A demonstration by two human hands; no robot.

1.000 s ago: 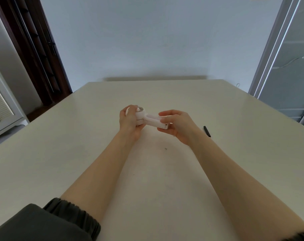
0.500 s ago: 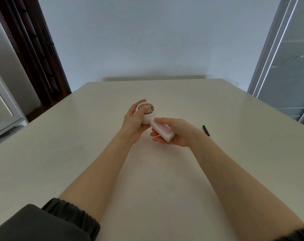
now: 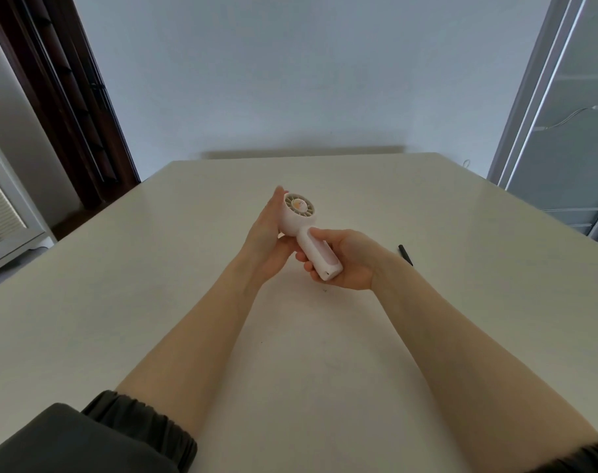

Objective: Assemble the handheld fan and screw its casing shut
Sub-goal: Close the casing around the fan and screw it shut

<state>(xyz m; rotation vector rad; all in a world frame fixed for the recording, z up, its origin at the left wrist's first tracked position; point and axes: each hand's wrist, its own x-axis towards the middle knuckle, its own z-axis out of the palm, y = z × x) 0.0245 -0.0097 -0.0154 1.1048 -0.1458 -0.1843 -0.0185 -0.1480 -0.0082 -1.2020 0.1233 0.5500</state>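
Note:
A white handheld fan [image 3: 302, 230] is held above the cream table [image 3: 154, 285], its round grille head tilted up and facing me. My right hand [image 3: 347, 259] grips the fan's handle, fingers curled round it. My left hand [image 3: 270, 238] lies flat against the left side of the fan head, fingers straight and pointing up. A thin black screwdriver [image 3: 405, 255] lies on the table just right of my right wrist, partly hidden by it. A tiny dark speck, perhaps a screw [image 3: 324, 290], sits on the table below my right hand.
The table reaches to a pale wall at the back. A dark wooden door frame [image 3: 69, 107] stands at the left, a white louvred cabinet [image 3: 4, 213] at the far left, and a glass cabinet [image 3: 570, 131] at the right.
The fan went from lying sideways between both hands to standing head-up with its grille facing me. My left hand's fingers straightened along the head. My right hand stays on the handle.

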